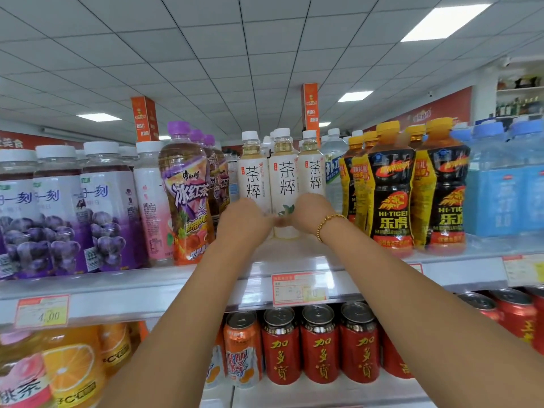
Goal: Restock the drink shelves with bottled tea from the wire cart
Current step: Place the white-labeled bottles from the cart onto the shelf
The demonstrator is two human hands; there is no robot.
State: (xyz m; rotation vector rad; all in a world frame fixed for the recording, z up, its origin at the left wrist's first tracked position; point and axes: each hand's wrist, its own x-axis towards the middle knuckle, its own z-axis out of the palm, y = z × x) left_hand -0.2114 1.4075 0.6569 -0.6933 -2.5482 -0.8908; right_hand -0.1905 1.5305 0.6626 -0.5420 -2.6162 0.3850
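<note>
On the top shelf [294,254], both hands meet low on the upright middle white tea bottle [284,184], the left hand [244,220] closed against its left side and the right hand [312,213] against its right, equally near.

Both arms reach forward and up, left hand [244,220] and right hand [312,213] curled, nearly touching

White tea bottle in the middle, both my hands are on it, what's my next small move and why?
Probably slide the middle tea bottle straight back. Left hand and right hand flank its base, and it stands forward of the two neighbouring tea bottles.
</note>
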